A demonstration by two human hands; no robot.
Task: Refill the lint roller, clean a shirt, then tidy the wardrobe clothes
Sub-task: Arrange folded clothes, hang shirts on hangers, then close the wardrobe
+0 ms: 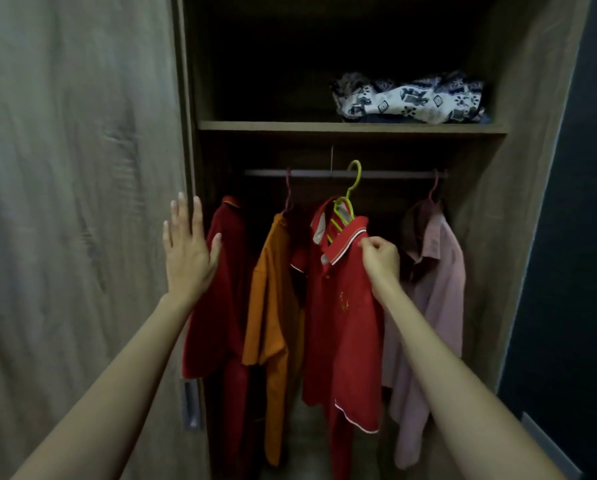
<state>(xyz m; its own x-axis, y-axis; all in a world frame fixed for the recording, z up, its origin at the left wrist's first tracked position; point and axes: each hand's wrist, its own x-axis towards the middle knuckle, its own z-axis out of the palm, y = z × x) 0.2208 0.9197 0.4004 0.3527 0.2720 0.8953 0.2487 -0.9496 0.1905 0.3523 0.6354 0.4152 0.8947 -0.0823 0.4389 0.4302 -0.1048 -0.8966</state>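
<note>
Red polo (342, 306), on green hanger (344, 206) tilted at the rail (394, 173), hangs lengthwise down; right hand (380, 258) pinches its collar (350, 237) below the hook (356, 171); left hand (188, 252), fingers spread, farther off, flat on door (82, 202).

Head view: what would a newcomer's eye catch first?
The red polo on its green hanger, midway along the rail, with the right hand pinching its collar. The left hand spreads open at the door edge, and a patterned cloth lies bunched on the shelf above.

No legible text anywhere; only a small gold emblem (343, 302) on the red polo shirt (342, 348), unreadable.
</note>
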